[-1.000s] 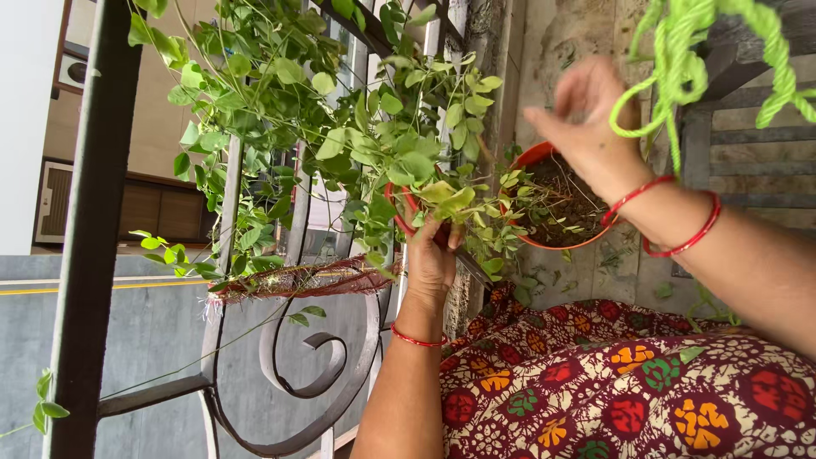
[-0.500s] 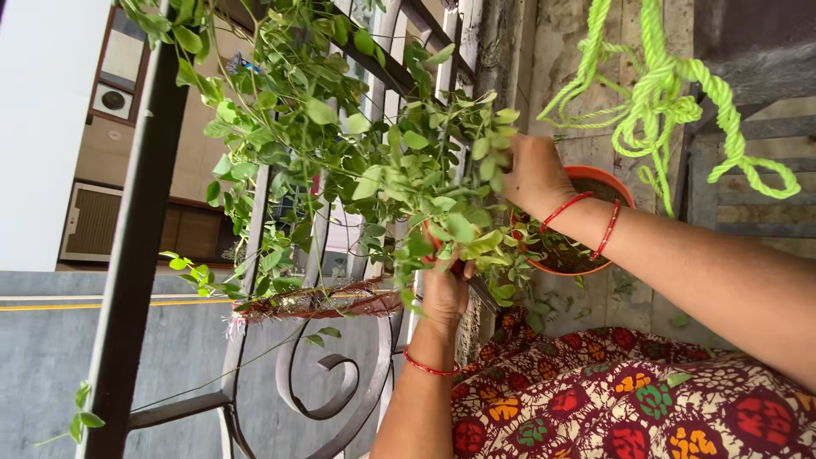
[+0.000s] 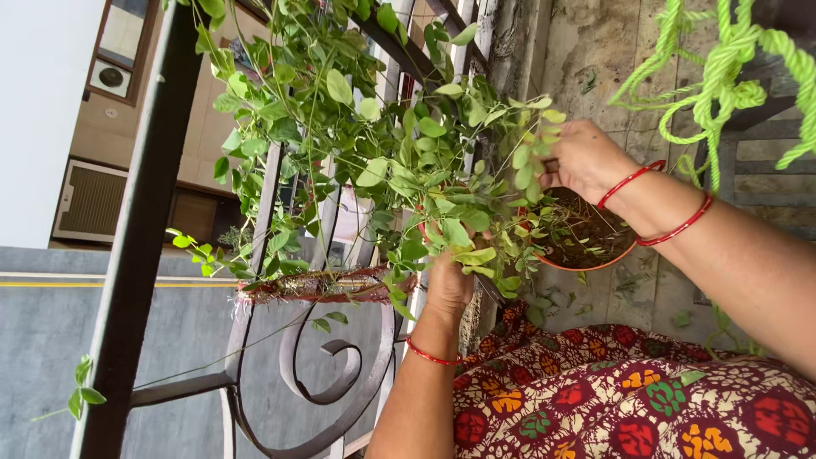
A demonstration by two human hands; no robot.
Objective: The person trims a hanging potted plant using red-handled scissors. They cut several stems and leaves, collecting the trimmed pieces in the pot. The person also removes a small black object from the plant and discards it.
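A leafy green plant (image 3: 399,161) grows out of an orange-red pot (image 3: 595,262) filled with dark soil. The view is turned sideways. My left hand (image 3: 448,287), with one red bangle at the wrist, reaches up from below. Its fingers are closed among the leaves by a red rim (image 3: 422,231), which is mostly hidden. My right hand (image 3: 585,158), wearing two red bangles, lies over the pot's soil. Its fingers are curled round the stems where the foliage starts.
A dark metal railing (image 3: 140,255) with a scroll (image 3: 340,374) stands just behind the plant. Light green cord (image 3: 722,76) hangs near my right forearm. A red patterned cloth (image 3: 629,399) covers my lap. Fallen leaves lie on the stained tiles (image 3: 595,51).
My right hand came down from beside the green cord onto the pot and into the foliage. My left hand stayed by the red rim. The view shifted slightly.
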